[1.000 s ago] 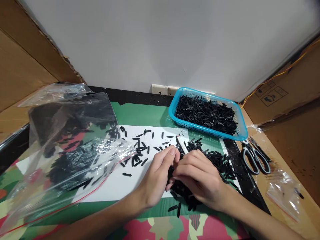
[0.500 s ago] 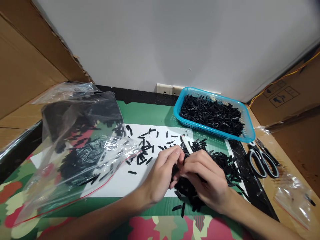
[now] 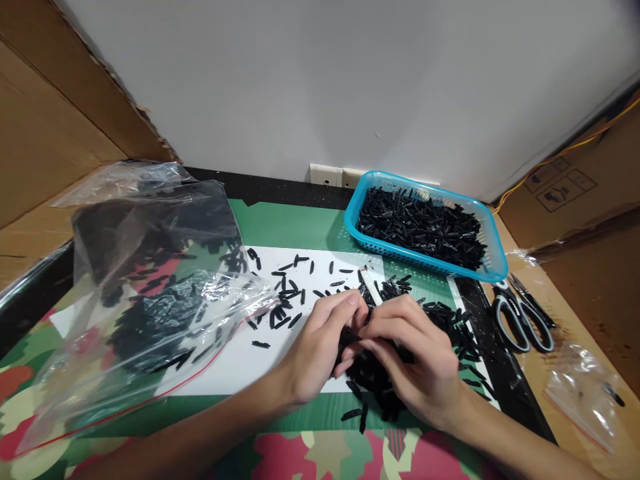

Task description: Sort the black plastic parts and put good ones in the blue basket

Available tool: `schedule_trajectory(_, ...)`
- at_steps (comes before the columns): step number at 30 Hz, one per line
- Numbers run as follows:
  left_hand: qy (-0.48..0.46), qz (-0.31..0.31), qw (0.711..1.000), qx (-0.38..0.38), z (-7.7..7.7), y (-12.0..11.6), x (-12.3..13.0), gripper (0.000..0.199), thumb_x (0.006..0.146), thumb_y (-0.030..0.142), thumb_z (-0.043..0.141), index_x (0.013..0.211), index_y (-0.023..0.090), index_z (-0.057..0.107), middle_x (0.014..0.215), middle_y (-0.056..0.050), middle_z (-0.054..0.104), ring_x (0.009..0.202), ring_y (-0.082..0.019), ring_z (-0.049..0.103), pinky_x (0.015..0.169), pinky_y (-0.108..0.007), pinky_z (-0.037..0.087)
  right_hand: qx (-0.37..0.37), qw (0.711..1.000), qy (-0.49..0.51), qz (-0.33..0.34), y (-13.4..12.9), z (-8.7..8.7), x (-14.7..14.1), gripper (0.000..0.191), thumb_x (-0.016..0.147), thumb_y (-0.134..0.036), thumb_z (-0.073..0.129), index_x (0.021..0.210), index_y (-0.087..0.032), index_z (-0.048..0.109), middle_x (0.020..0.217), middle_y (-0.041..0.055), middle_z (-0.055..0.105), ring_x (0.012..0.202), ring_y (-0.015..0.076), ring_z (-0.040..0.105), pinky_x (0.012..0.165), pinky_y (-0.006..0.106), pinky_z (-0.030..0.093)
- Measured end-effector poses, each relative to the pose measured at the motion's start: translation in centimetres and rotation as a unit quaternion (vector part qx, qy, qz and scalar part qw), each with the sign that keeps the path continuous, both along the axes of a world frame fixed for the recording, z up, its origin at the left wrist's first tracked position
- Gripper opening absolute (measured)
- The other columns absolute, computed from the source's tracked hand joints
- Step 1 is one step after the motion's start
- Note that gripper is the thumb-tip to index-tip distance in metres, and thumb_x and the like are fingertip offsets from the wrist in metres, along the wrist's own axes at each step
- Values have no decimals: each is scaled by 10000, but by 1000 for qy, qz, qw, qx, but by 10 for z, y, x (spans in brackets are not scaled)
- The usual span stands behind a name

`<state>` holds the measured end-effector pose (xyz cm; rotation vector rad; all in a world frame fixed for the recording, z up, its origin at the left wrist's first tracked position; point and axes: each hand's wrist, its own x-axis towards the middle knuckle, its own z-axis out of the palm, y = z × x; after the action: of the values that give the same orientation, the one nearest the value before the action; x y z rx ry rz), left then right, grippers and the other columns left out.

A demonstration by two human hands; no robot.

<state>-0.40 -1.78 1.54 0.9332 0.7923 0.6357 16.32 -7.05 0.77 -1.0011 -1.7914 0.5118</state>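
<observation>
My left hand (image 3: 323,350) and my right hand (image 3: 417,360) meet over a pile of small black strips (image 3: 383,390). Both have their fingers curled together, the tips nearly touching. Whatever sits between the fingertips is hidden or too small to name. A flat white stick (image 3: 371,287) sticks up behind the right fingers; whether that hand holds it, I cannot tell. More black strips (image 3: 285,303) lie scattered on a white sheet (image 3: 230,363) left of the hands. At the far side stands a blue plastic basket (image 3: 425,263) full of similar strips.
A clear zip bag (image 3: 165,293) with black strips inside covers the left side. Scissors (image 3: 520,320) lie on the right, near a small clear bag (image 3: 583,393). Cardboard boxes (image 3: 55,107) flank the table, and a wall socket (image 3: 327,175) sits behind it.
The whole view has shifted slightly left. My right fingers have moved a little against the left ones; the strips, bag and basket stay in place.
</observation>
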Motion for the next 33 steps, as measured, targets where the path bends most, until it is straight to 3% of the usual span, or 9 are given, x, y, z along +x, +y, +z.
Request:
schedule_trajectory(5,-21,-7,1000,-10,3,1,-1,438,1026,564,559,786,201,514,533,91,418,376,-50,316,351,-150,266,-88,989,102,-53,9,6,7,102,1024,-164,665,1002,-238,732,928,47,702,861,213,647,770,368,522)
schedule_trajectory(10,-55,-28,998,16,5,-1,-3,444,1039,519,589,752,190,509,527,85,433,375,-37,330,355,-140,263,-116,981,144,-60,14,2,9,77,1029,-207,683,982,-236,738,921,44,684,877,211,630,788,363,502)
schedule_trajectory(26,-26,-3,998,51,4,-1,-2,426,1046,507,589,772,197,487,555,95,426,393,-35,336,364,-130,278,-148,977,148,-37,13,3,11,96,1070,-219,636,998,-239,696,955,18,650,908,179,597,822,324,463)
schedule_trajectory(33,-21,-22,997,69,1,-3,-4,424,1063,523,558,794,203,481,548,95,425,404,-40,324,369,-129,265,-174,974,140,-44,14,3,10,134,1090,-260,607,971,-229,662,933,6,627,870,163,574,784,297,448)
